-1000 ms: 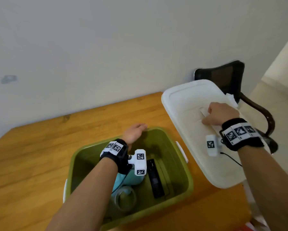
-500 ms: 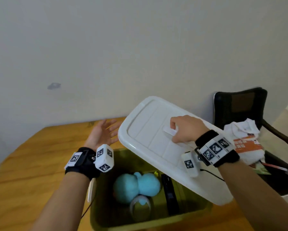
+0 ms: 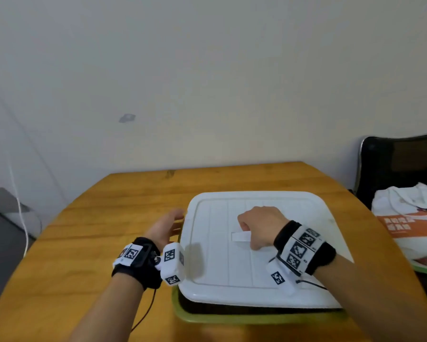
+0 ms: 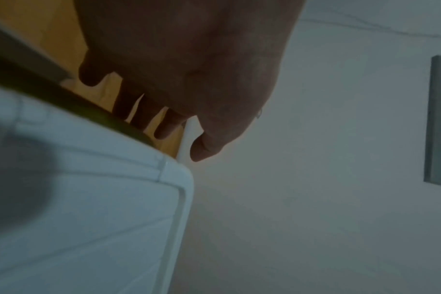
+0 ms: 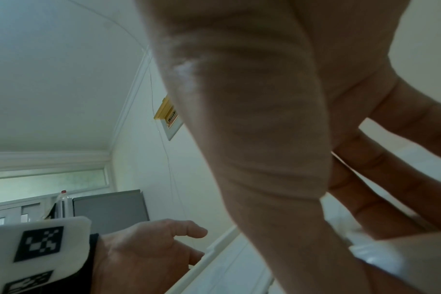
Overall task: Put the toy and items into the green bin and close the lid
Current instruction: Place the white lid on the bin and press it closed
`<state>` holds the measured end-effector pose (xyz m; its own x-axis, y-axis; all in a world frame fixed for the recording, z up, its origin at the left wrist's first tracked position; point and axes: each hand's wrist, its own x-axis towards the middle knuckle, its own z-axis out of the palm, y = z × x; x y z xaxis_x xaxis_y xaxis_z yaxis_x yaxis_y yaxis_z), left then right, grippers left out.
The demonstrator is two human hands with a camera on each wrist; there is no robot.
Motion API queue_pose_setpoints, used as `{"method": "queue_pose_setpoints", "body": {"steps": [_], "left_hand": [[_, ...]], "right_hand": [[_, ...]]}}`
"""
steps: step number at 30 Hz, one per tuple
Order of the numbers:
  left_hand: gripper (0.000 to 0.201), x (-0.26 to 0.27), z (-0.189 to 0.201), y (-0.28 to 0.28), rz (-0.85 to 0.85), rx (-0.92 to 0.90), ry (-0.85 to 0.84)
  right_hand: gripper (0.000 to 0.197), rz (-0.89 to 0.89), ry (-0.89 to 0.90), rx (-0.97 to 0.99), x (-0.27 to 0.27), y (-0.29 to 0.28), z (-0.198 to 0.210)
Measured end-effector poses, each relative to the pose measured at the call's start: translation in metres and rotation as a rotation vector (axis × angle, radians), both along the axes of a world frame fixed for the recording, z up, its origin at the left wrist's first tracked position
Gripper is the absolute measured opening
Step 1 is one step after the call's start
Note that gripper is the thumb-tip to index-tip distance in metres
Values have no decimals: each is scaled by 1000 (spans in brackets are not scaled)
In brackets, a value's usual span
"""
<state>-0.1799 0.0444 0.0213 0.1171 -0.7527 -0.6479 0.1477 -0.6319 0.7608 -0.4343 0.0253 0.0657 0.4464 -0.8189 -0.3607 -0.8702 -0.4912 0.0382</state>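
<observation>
The white lid (image 3: 219, 243) lies flat over the green bin (image 3: 232, 317) on the wooden table (image 3: 84, 243). A dark gap shows between lid and bin rim at the near edge. My right hand (image 3: 259, 225) is curled round the lid's white centre handle (image 3: 239, 236). My left hand (image 3: 166, 228) reaches along the lid's left edge with straight fingers (image 4: 164, 127), touching or just beside the bin's side; the lid corner (image 4: 174, 173) shows below them. The toy and items are hidden under the lid.
A black chair (image 3: 400, 164) stands at the right with a white and orange bag (image 3: 405, 223) on it. The wall runs close behind the table. A grey unit (image 3: 0, 218) and a white cable (image 3: 19, 206) are at the left.
My right hand has swung the lid from the right, tilted in the air, down onto the bin. My left hand came out of the bin and moved to the lid's left edge.
</observation>
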Motion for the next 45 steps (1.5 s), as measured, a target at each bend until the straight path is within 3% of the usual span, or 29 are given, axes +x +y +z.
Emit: {"method": "queue_pose_setpoints", "body": {"steps": [9, 13, 19, 25, 31, 37, 39, 43, 45], "left_hand": [[32, -8, -26, 17, 19, 88, -98], [41, -8, -28, 20, 33, 118, -30], [49, -6, -27, 30, -22, 107, -80], [78, 1, -32, 39, -167, 110, -276], [71, 0, -17, 38, -298, 78, -561], [47, -9, -10, 34, -361, 59, -699], [45, -10, -10, 36, -346, 61, -674], [42, -12, -12, 39, -322, 29, -690], [42, -12, -14, 41, -302, 9, -699]], "right_hand": [[28, 39, -24, 78, 10, 20, -21], [30, 26, -53, 117, 7, 20, -20], [34, -14, -80, 136, 4, 22, -21], [34, -48, -103, 148, 3, 21, -22], [35, -62, -112, 148, 2, 21, -25], [37, -183, -376, 142, -20, 28, -27], [32, -257, -526, 143, -34, 31, -23], [24, -500, -853, 52, -74, 35, -18], [29, -661, -935, -50, -93, 36, -17]]}}
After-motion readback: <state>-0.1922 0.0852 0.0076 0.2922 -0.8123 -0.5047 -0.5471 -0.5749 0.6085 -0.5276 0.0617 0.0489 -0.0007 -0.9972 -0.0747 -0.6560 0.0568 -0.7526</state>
